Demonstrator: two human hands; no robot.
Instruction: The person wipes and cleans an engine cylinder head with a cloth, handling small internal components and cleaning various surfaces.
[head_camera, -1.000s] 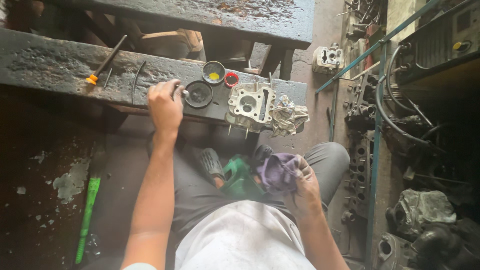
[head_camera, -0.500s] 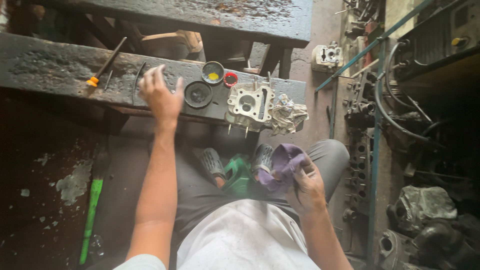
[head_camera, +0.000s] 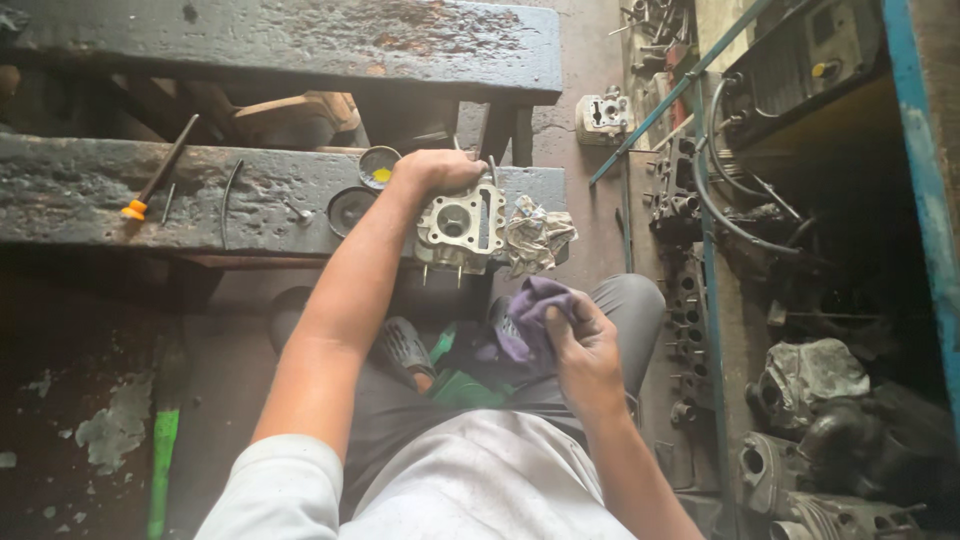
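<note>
On the grimy bench, our left hand (head_camera: 437, 170) grips the cylinder head (head_camera: 460, 225); our right hand (head_camera: 585, 345) clutches a purple rag (head_camera: 530, 310) — we should hold the casting steady.

— What sort of place is this?

— A small engine repair workshop. A cylinder head (head_camera: 458, 228) sits on a blackened, oil-stained tabletop (head_camera: 90, 195) beside a screwdriver (head_camera: 158, 170) and grease tins (head_camera: 378, 166).

— Anything else?

— Worn engine parts (head_camera: 800, 470) lie heaped along the concrete floor (head_camera: 590, 50) at right, among hoses (head_camera: 735, 220) and crumpled rags (head_camera: 537, 235).
</note>
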